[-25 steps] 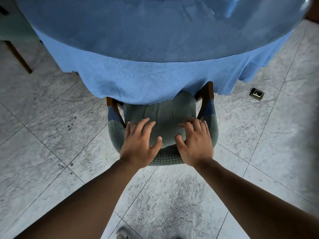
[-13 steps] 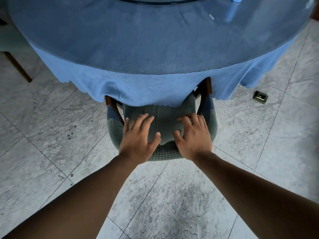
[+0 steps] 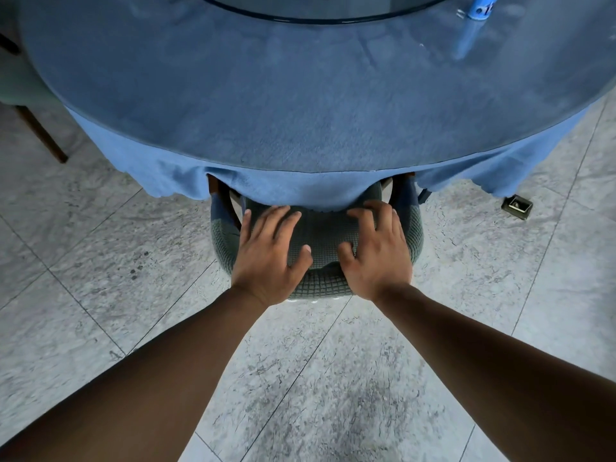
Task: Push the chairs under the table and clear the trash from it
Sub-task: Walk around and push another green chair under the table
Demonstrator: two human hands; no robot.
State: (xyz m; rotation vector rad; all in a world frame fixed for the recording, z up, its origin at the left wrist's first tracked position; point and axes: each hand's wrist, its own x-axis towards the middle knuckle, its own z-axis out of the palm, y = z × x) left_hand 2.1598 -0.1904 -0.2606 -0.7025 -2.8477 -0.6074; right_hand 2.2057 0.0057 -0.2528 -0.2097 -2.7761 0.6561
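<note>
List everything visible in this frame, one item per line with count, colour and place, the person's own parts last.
table: one, round, glass-topped, top of view
tablecloth: one, blue, hanging off the table edge
chair: one, grey-green cover, dark wood frame, mostly under the table
second chair: one, green, wooden leg, far left, partly in view
blue item: one, on the table, upper right, unclear what
small box: one, dark, on the floor right
floor: grey marbled tiles
left hand: flat on the chair back
right hand: flat on the chair back

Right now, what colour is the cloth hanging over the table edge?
Light blue, plain with no pattern; the tablecloth shows best in the head view.
</note>
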